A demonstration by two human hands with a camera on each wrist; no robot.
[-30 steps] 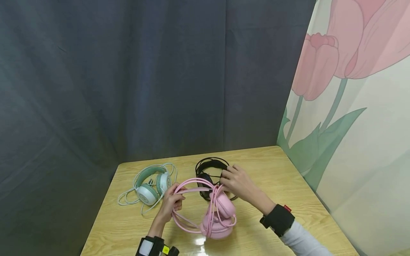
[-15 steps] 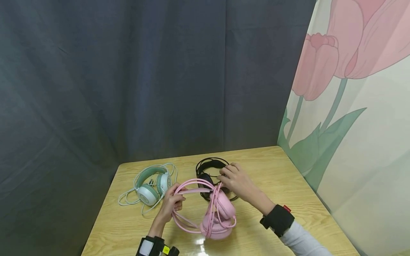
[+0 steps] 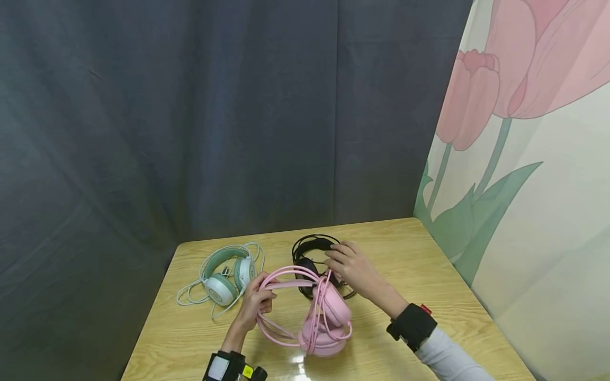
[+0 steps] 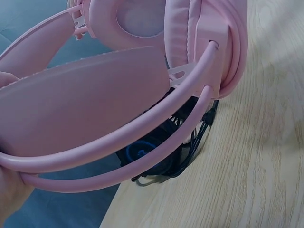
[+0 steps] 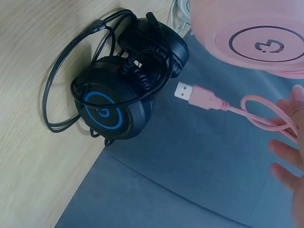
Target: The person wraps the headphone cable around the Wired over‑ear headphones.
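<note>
My left hand (image 3: 254,302) grips the headband of the pink headphones (image 3: 332,306), which hang tilted above the table with both ear cups to the right. In the left wrist view the padded band (image 4: 90,95) and its two outer tubes run into that hand at the left edge. My right hand (image 3: 351,267), beyond the ear cups, pinches the pink cable (image 5: 259,118) between thumb and finger. A short length with the USB plug (image 5: 205,98) sticks out free from the pinch. More of the pink cable is looped around the ear cups.
Black headphones (image 5: 102,104) with a coiled black cable lie on the wooden table (image 3: 419,296), behind the pink pair. White and mint-green headphones (image 3: 220,291) with their cable rest at the left. A dark curtain (image 3: 262,132) hangs behind the table.
My right fingertips have shifted slightly up and away from the pink ear cups, drawing the cable with them. The left hand and the pink headphones have hardly moved.
</note>
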